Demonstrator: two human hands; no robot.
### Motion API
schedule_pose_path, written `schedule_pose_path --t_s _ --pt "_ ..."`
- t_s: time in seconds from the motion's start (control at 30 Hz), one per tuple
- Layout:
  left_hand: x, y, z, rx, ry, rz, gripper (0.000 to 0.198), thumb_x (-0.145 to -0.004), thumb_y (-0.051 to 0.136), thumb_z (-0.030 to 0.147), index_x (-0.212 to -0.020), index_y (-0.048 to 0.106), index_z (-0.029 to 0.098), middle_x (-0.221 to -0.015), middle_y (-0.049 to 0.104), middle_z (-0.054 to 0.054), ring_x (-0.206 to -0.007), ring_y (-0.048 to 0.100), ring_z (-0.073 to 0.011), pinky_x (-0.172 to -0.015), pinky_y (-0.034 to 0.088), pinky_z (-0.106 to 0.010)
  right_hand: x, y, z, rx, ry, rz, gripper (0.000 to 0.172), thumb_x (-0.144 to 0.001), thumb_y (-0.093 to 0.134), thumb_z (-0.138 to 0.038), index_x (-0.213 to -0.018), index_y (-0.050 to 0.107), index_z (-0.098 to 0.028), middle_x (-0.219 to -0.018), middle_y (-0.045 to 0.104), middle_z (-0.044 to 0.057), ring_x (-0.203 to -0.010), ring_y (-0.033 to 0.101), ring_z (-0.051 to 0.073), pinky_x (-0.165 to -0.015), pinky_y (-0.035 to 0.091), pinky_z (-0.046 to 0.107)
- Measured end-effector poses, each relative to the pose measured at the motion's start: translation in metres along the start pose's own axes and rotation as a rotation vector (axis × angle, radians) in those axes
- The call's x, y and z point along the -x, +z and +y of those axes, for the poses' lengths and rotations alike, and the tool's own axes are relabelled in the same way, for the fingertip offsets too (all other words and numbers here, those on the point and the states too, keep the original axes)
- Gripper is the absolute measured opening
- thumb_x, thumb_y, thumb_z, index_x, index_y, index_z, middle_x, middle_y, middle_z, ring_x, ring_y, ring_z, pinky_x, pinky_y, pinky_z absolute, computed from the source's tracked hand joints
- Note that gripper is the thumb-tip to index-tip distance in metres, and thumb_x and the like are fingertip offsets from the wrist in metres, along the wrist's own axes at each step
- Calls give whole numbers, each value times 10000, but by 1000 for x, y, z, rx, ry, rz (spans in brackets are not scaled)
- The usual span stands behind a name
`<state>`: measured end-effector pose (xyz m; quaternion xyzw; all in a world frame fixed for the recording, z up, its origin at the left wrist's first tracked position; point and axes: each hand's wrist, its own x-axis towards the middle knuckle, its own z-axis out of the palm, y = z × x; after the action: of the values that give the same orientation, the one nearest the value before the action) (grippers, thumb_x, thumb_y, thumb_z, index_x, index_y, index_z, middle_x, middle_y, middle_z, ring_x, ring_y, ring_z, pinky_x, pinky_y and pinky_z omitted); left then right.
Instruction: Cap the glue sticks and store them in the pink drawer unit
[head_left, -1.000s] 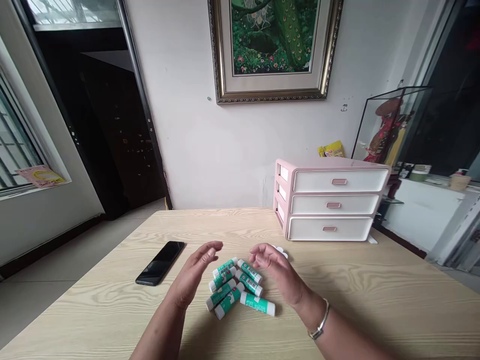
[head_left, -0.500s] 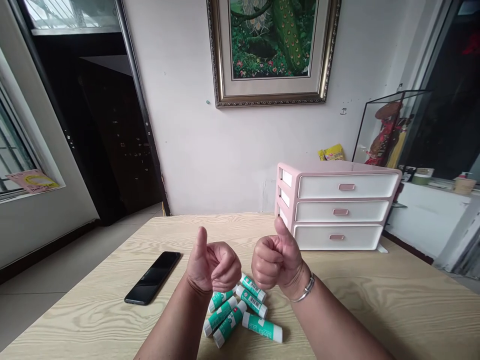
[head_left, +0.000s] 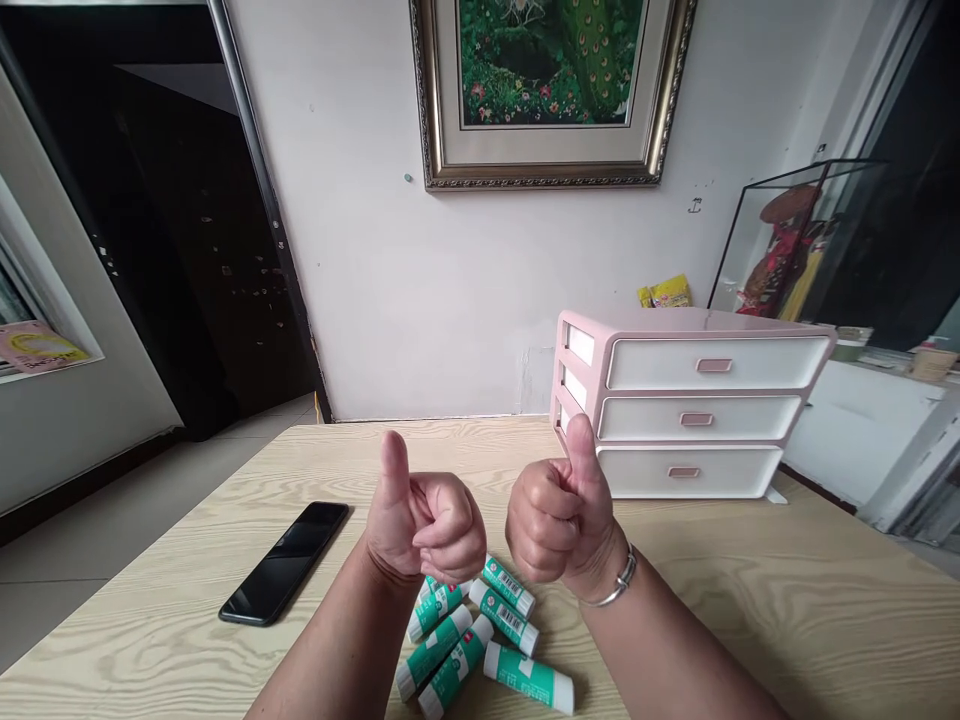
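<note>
Both my hands are raised above the wooden table (head_left: 787, 610), each in a fist with the thumb up. My left hand (head_left: 424, 522) and my right hand (head_left: 559, 515) hold nothing; a silver bracelet (head_left: 616, 582) circles the right wrist. Below and between them lies a heap of several green-and-white glue sticks (head_left: 480, 640). A black phone (head_left: 285, 562) lies flat to the left of my left forearm.
A pink and white three-drawer organiser (head_left: 697, 410) stands at the back right of the table, drawers closed. Behind it are a glass display case (head_left: 795, 240) and a framed picture (head_left: 547, 90) on the wall. A dark doorway opens at the left.
A second ago both hands hovered open over the glue sticks. They have since risen and closed into thumbs-up fists. The view has shifted slightly closer.
</note>
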<state>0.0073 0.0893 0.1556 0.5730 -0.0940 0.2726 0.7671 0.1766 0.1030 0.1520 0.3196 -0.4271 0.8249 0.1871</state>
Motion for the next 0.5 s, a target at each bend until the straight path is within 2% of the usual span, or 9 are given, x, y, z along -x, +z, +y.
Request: schedule_pose_path --t_s 0.17,0.5 --pt "2 -4 -6 49 -23 3 848 -602 -94 950 -395 280 218 -341 240 18 -287 185 -67 -280 126 -201 8 -11 4 -7 55 62 786 -719 -34 -925 -515 275 -232 -398 220 -69 -369 179 61 -368 174 201" --pt "11 -22 -3 50 -30 109 822 -604 2 984 -406 260 230 -364 214 34 -314 186 -71 -280 107 -203 11 -19 -1 30 72 126 784 -704 -43 -931 -505 249 -231 -398 211 -68 -371 178 61 -366 168 201"
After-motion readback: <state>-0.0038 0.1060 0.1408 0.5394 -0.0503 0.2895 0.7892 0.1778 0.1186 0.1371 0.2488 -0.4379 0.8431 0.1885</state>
